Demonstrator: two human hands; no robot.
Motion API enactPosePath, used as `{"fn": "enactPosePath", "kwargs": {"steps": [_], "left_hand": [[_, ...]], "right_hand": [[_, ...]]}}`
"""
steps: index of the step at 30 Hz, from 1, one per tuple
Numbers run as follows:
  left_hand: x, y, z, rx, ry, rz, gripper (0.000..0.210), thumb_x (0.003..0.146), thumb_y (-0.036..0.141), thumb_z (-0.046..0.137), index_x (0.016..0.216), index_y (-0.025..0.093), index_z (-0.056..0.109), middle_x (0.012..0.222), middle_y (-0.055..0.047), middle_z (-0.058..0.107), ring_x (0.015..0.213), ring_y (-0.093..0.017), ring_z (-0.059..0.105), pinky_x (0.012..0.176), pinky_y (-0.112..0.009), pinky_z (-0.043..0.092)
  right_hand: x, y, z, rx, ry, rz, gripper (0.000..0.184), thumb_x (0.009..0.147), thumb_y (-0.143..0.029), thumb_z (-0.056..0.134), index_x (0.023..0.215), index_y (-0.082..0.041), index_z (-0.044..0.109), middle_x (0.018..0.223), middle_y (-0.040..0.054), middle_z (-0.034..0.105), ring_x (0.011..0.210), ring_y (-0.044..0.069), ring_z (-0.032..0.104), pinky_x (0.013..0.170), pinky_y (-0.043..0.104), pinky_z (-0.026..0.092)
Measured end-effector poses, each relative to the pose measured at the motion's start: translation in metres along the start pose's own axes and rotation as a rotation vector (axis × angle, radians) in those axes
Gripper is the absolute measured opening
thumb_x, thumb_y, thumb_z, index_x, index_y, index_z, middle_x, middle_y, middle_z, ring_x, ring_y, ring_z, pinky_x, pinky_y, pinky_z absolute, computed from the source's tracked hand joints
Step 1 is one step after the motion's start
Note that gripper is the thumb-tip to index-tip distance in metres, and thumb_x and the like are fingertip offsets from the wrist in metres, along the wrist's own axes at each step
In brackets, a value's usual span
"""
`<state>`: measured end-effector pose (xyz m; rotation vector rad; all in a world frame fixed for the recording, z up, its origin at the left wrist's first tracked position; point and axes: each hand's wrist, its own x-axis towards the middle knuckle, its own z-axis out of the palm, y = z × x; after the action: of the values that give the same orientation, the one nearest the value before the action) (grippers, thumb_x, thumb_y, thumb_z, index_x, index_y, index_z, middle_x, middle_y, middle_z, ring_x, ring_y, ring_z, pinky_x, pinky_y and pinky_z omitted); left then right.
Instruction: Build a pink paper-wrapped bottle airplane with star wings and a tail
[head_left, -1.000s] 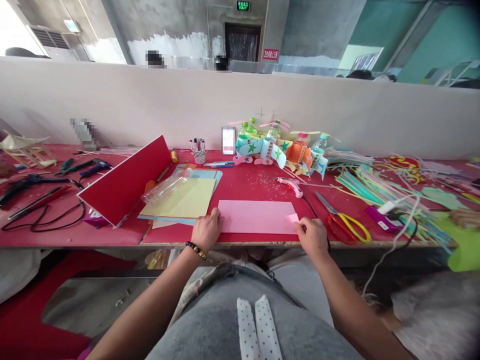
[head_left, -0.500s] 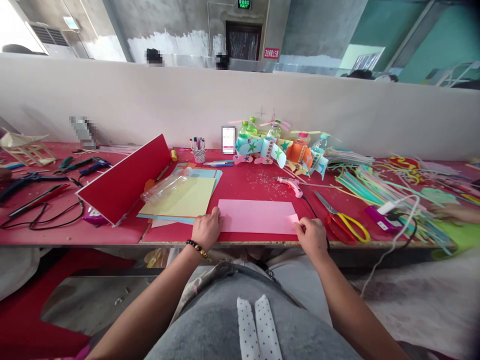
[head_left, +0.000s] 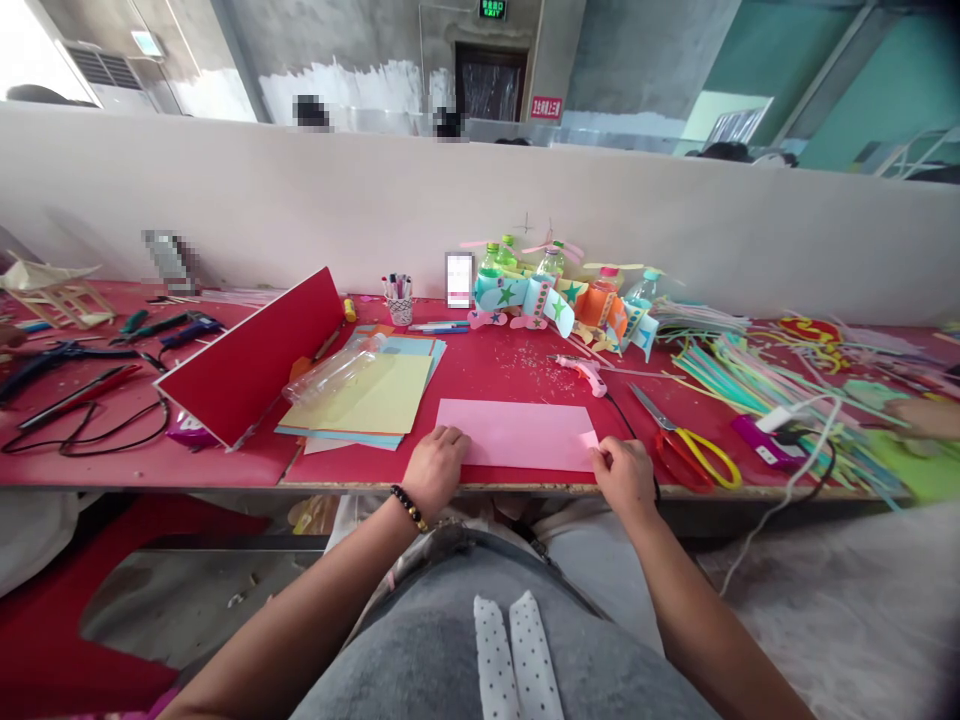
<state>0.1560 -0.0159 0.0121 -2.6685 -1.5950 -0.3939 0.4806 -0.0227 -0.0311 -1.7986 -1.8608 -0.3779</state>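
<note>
A long sheet of pink paper [head_left: 521,432] lies flat at the front edge of the red table. My left hand [head_left: 437,468], with a beaded bracelet at the wrist, rests its fingers on the sheet's lower left corner, laid out rather than pinched. At the other end, my right hand [head_left: 626,474] is closed in a pinch on the right edge, where a small flap of the paper is turned over. Just right of that hand lie scissors [head_left: 697,452] with red and yellow handles. Behind it rests a pink glue gun [head_left: 583,374].
Left of the pink sheet, a clear plastic bottle [head_left: 334,370] lies on stacked coloured paper [head_left: 397,395] beside a standing red board [head_left: 255,355]. Decorated bottle models [head_left: 555,290], a pen cup [head_left: 398,301] and a phone [head_left: 459,280] stand behind. Coloured strips [head_left: 765,385] and a purple power socket [head_left: 769,442] lie right.
My left hand has slid right and inward from the paper's left edge, and its fingers now lie on the sheet. My right hand keeps its pinch in about the same place.
</note>
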Motion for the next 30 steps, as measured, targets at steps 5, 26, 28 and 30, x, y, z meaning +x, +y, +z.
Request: {"fn": "enactPosePath", "kwargs": {"steps": [5,26,28,30], "left_hand": [[-0.01,0.025,0.017,-0.041,0.047,0.122,0.041,0.099,0.032,0.043,0.139,0.026,0.047,0.142,-0.007,0.051,0.131,-0.028,0.042,0.11,-0.047,0.034],[-0.017,0.019,0.028,0.047,0.079,0.179,0.046,0.099,0.043,0.042,0.145,0.039,0.039,0.152,-0.005,0.041,0.137,-0.032,0.037,0.109,-0.057,0.03],[-0.017,0.019,0.028,0.046,0.073,0.178,0.046,0.099,0.044,0.04,0.145,0.039,0.039,0.152,-0.005,0.041,0.137,-0.032,0.037,0.109,-0.057,0.029],[-0.017,0.019,0.028,0.046,0.068,0.177,0.046,0.1,0.044,0.039,0.145,0.039,0.038,0.152,-0.004,0.041,0.138,-0.031,0.037,0.109,-0.057,0.029]], "right_hand": [[-0.002,0.002,0.002,-0.005,0.006,-0.002,0.016,0.085,-0.025,0.055,0.069,-0.02,0.056,0.064,0.0058,0.06,0.074,0.022,0.048,0.065,0.03,0.029],[-0.004,0.003,0.004,0.055,0.07,-0.001,0.014,0.084,-0.024,0.055,0.071,-0.021,0.054,0.062,0.0049,0.057,0.072,0.023,0.049,0.065,0.03,0.033],[-0.004,0.003,0.004,0.063,0.072,0.003,0.014,0.084,-0.024,0.055,0.071,-0.021,0.054,0.062,0.0047,0.057,0.072,0.023,0.049,0.065,0.031,0.034],[-0.004,0.002,0.003,0.071,0.078,0.01,0.01,0.084,-0.024,0.055,0.075,-0.021,0.056,0.064,0.0044,0.058,0.073,0.023,0.05,0.066,0.031,0.035]]}}
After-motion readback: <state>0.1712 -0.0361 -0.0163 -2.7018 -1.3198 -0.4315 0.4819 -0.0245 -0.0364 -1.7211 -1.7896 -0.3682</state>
